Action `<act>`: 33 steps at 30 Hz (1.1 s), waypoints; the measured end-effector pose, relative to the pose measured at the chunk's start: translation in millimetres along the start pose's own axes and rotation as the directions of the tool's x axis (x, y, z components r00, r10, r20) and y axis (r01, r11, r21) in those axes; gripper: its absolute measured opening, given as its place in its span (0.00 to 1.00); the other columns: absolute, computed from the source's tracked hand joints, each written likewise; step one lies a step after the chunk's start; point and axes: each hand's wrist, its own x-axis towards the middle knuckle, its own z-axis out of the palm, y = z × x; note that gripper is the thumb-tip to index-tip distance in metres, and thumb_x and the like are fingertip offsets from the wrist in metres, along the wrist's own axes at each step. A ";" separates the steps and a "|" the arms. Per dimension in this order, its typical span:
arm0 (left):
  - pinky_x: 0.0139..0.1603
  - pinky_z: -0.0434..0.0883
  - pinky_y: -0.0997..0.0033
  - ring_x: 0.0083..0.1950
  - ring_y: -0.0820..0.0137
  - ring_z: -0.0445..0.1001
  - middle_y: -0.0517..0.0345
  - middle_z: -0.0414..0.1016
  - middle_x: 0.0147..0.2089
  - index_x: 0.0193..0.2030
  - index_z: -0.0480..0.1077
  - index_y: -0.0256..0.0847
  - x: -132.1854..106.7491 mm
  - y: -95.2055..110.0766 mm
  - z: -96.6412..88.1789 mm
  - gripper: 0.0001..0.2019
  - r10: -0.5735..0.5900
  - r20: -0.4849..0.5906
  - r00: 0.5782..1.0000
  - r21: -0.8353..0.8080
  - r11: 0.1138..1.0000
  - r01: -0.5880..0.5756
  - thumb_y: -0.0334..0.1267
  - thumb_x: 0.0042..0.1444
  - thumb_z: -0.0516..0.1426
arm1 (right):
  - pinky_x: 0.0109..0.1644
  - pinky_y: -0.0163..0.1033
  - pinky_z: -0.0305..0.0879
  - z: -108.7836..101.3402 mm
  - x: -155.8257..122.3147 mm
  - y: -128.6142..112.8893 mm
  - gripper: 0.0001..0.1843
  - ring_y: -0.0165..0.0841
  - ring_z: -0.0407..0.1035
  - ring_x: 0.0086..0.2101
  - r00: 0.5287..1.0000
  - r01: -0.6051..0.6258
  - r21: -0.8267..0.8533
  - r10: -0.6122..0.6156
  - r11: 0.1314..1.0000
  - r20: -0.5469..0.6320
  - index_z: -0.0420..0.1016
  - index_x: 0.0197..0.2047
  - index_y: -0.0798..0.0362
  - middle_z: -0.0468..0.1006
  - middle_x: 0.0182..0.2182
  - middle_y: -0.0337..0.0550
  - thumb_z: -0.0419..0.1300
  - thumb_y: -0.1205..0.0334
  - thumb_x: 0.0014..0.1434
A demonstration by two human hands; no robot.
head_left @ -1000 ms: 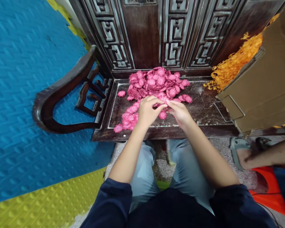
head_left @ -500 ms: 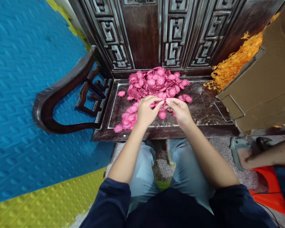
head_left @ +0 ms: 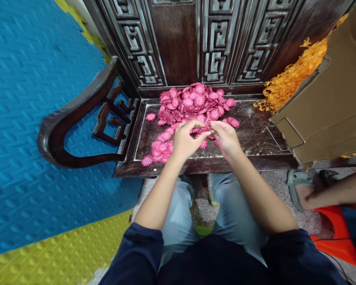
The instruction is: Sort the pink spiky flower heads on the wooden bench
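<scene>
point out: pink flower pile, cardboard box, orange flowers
pink flower pile (head_left: 192, 103): head view, middle of the heap on the dark wooden seat.
cardboard box (head_left: 332, 103): head view, its brown side panel.
orange flowers (head_left: 287, 81): head view, centre of the clump beside the box.

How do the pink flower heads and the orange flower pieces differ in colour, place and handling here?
The pink flower heads lie heaped on the dark wooden bench seat; the orange flower pieces spill beside the cardboard box. The left hand and right hand pinch pink ones; nothing touches the orange. Both are loose piles.
</scene>
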 end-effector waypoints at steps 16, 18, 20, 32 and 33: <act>0.44 0.70 0.70 0.39 0.71 0.75 0.58 0.79 0.36 0.34 0.75 0.39 1.5 -5.0 3.1 0.04 0.052 -0.034 0.998 -0.030 0.998 -0.053 0.35 0.52 0.60 | 0.37 0.36 0.69 -0.5 -0.2 0.3 0.12 0.26 0.70 0.27 0.999 0.037 -0.046 -0.039 0.998 -0.036 0.76 0.32 0.51 0.79 0.27 0.36 0.65 0.53 0.45; 0.42 0.70 0.71 0.38 0.72 0.75 0.57 0.79 0.36 0.35 0.75 0.38 1.0 -4.7 3.7 0.05 -0.005 -0.042 0.999 -0.091 0.996 0.001 0.35 0.52 0.60 | 0.40 0.37 0.70 0.2 -1.4 -0.8 0.11 0.27 0.72 0.29 0.998 0.069 -0.047 -0.069 0.996 0.000 0.77 0.32 0.51 0.79 0.28 0.36 0.66 0.54 0.45; 0.41 0.71 0.72 0.37 0.72 0.76 0.56 0.80 0.37 0.36 0.76 0.38 0.6 -4.6 4.2 0.06 -0.073 -0.058 0.996 -0.160 0.985 0.063 0.35 0.52 0.59 | 0.44 0.39 0.71 0.7 -2.7 -2.1 0.10 0.28 0.73 0.32 0.993 0.116 -0.062 -0.113 0.991 0.041 0.77 0.32 0.50 0.80 0.30 0.36 0.66 0.55 0.45; 0.42 0.72 0.73 0.37 0.73 0.77 0.55 0.80 0.37 0.35 0.76 0.38 1.1 -3.9 4.4 0.07 -0.217 0.001 0.976 -0.463 0.865 0.193 0.38 0.49 0.62 | 0.49 0.43 0.70 -0.2 -3.5 -2.4 0.13 0.30 0.74 0.38 0.969 0.230 -0.135 -0.214 0.964 0.120 0.78 0.35 0.49 0.81 0.36 0.39 0.68 0.55 0.44; 0.42 0.73 0.73 0.37 0.73 0.77 0.55 0.80 0.37 0.35 0.77 0.38 1.3 -5.0 4.4 0.08 -0.226 0.007 0.974 -0.483 0.852 0.201 0.38 0.49 0.62 | 0.49 0.43 0.70 -0.2 -3.3 -2.3 0.13 0.30 0.74 0.38 0.970 0.228 -0.132 -0.214 0.965 0.117 0.78 0.34 0.49 0.81 0.36 0.39 0.68 0.55 0.44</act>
